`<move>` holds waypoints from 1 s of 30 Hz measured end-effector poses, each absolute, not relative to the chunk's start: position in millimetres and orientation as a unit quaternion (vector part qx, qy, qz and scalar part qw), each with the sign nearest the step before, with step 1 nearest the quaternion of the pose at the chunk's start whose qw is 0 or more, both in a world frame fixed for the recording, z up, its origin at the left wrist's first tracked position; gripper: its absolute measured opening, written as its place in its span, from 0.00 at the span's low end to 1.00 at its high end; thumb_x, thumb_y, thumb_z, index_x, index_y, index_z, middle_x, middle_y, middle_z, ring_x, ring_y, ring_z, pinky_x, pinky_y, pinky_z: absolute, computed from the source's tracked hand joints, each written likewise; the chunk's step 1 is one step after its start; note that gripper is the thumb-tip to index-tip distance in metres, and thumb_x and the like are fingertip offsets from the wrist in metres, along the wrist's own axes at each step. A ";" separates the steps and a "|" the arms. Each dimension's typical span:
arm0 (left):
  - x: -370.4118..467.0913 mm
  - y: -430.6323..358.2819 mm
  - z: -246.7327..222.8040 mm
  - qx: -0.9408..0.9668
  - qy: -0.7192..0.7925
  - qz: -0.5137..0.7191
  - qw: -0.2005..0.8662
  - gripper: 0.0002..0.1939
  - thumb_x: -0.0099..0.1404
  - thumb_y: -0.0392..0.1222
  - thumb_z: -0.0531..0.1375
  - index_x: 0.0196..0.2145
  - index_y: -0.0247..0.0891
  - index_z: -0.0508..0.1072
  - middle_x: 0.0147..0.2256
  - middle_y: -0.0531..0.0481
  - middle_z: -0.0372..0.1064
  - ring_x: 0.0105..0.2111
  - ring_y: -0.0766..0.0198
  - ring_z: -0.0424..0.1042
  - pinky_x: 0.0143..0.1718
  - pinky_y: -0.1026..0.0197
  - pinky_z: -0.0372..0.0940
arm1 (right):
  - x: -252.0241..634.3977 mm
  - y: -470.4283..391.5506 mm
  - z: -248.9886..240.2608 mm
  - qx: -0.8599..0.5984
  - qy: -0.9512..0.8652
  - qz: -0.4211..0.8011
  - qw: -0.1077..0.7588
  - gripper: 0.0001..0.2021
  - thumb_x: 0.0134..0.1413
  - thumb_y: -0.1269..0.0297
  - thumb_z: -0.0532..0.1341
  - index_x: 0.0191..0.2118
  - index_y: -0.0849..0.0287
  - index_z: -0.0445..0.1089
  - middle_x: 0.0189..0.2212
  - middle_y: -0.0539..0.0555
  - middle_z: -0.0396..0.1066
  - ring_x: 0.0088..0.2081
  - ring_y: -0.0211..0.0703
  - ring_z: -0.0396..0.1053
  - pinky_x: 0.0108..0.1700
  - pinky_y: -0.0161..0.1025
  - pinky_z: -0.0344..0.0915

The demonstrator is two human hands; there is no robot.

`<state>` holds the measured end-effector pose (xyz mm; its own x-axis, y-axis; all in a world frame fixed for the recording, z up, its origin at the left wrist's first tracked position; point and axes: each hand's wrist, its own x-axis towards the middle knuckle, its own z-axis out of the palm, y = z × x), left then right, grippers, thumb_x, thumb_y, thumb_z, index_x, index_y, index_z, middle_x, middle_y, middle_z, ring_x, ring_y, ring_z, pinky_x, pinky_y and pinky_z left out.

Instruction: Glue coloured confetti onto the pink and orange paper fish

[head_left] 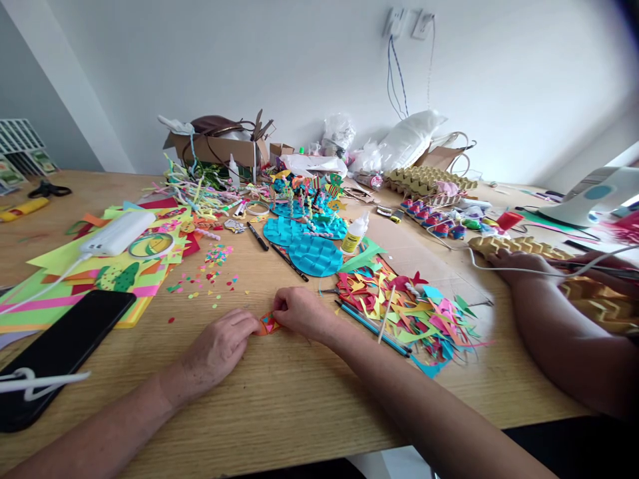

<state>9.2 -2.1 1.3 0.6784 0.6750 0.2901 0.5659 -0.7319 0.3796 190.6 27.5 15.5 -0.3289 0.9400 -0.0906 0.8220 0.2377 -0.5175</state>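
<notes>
A small orange paper piece with colourful bits on it (269, 323) lies at the middle front of the wooden table. My left hand (219, 342) pinches its left end with the fingers together. At its right end my right hand (302, 313) has thumb and fingers closed on the piece. Colourful confetti (217, 256) is scattered beyond my left hand. Behind my right hand are blue paper ovals (315, 256), a black pen (257, 237) and a glue bottle (354, 234).
Paper scraps (399, 306) and blue pencils (374, 329) lie right of my right hand. A black phone (64, 352) and coloured sheets (40, 293) are at the left. Another person's arm (554, 332) reaches over egg cartons (519, 247) at the right, near a white cable.
</notes>
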 end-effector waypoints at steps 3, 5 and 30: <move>9.1 -1.4 0.7 0.908 0.340 0.206 0.128 0.17 0.56 0.24 0.44 0.34 0.36 0.67 0.32 0.48 0.68 0.36 0.63 0.67 0.38 0.62 0.64 | 190.8 27.3 15.6 -0.563 -0.778 0.247 0.126 0.06 0.39 0.71 0.56 0.26 0.59 0.70 0.23 0.50 0.68 0.23 0.34 0.60 0.23 0.30 0.50; 8.9 -0.9 -0.2 0.910 0.336 0.209 0.126 0.17 0.56 0.24 0.43 0.34 0.36 0.67 0.32 0.48 0.68 0.36 0.63 0.67 0.38 0.61 0.64 | 191.5 27.7 16.4 -0.560 -0.779 0.250 0.129 0.06 0.39 0.71 0.56 0.26 0.60 0.69 0.22 0.49 0.67 0.23 0.33 0.60 0.23 0.30 0.50; 6.7 -1.4 -3.8 0.906 0.334 0.222 0.134 0.16 0.56 0.23 0.44 0.33 0.36 0.68 0.33 0.49 0.68 0.36 0.64 0.66 0.38 0.63 0.63 | 207.3 24.2 29.1 -0.406 -0.904 0.130 0.047 0.13 0.51 0.74 0.51 0.39 0.56 0.69 0.35 0.53 0.66 0.35 0.38 0.65 0.34 0.32 0.58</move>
